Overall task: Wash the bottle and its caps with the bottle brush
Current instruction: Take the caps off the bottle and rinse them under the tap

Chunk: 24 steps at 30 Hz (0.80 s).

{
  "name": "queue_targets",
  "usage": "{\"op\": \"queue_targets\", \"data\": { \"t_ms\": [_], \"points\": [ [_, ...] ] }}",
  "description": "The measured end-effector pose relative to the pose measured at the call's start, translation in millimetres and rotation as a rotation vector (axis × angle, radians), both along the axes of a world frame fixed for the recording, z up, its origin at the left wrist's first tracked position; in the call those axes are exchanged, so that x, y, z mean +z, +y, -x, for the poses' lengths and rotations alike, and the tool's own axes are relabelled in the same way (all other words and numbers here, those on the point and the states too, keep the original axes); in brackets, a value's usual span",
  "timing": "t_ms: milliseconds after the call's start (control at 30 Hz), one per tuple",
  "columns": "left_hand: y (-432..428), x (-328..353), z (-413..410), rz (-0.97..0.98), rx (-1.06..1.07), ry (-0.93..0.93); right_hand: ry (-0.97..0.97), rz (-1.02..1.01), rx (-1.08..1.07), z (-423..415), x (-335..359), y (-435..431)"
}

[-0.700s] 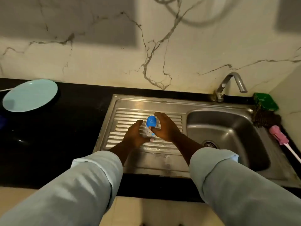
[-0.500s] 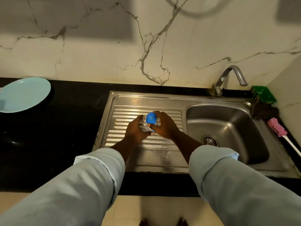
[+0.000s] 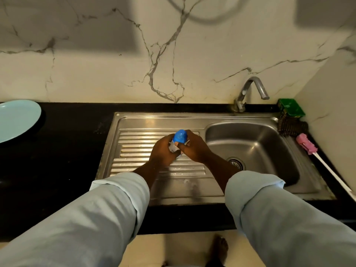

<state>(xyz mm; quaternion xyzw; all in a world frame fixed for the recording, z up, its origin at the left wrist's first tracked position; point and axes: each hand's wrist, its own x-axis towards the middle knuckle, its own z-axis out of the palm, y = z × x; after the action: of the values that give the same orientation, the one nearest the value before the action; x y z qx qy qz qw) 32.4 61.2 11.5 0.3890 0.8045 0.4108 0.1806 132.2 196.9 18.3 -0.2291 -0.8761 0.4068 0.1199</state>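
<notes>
Squarely over the ribbed drainboard of the stainless steel sink (image 3: 134, 143), both hands hold a small clear plastic bottle (image 3: 172, 148) with a printed label, its rounded blue cap (image 3: 180, 136) pointing up and away from the person. The left hand (image 3: 163, 152) grips the bottle's body from the left, fingers curled round it and pressed together. The right hand (image 3: 194, 149) meets it from the right: its fingers curl against the far right side of the blue cap and its thumb presses at the cap's near lower edge, pinching it. Most of the bottle is hidden between the two palms, so I cannot tell whether it touches the drainboard.

To the right lies the sink's basin (image 3: 256, 151), with a curved metal faucet (image 3: 250, 89) at its far edge. At the far right corner sits a green plastic container (image 3: 291, 107), and a dark bristly scrubber (image 3: 290, 126) lies just near of it. A pink bottle brush (image 3: 306, 144) with a long white handle lies along the sink's right rim, well apart from the hands. On the black stone countertop (image 3: 57, 151) at the far left rests a pale blue round plate (image 3: 17, 120). Behind everything stands a white marble wall (image 3: 192, 54) with grey veins.
</notes>
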Motion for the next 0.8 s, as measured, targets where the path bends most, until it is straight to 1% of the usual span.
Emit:
{"op": "queue_targets", "data": {
  "t_ms": [133,200,267,367,533,667,733,800],
  "points": [
    [39.0,8.8,-23.2,-0.009,-0.015,0.027,0.007,0.020,-0.018,-25.4,11.6,36.2],
    [59.1,14.0,-34.2,0.000,-0.044,0.049,0.003,-0.035,0.010,-37.6,13.2,60.5],
    [81.4,18.4,-47.1,0.019,-0.070,0.082,-0.041,-0.094,0.049,-51.3,15.1,88.8],
    [117.6,22.2,-70.7,0.036,-0.101,0.098,-0.038,-0.121,0.052,-74.9,17.8,125.7],
    [174.1,21.6,-108.9,0.048,-0.076,0.048,-0.063,-0.066,0.036,-106.3,19.6,177.9],
    [201.5,8.9,-125.3,0.089,-0.053,0.059,-0.094,-0.049,-0.016,-119.7,13.9,203.8],
    [209.0,6.5,-130.6,0.102,-0.019,0.044,-0.079,0.049,-0.070,-120.2,4.4,210.5],
    [215.5,1.3,-133.7,0.126,0.037,0.026,0.003,0.245,-0.204,-116.7,-4.1,217.3]
  ]
}}
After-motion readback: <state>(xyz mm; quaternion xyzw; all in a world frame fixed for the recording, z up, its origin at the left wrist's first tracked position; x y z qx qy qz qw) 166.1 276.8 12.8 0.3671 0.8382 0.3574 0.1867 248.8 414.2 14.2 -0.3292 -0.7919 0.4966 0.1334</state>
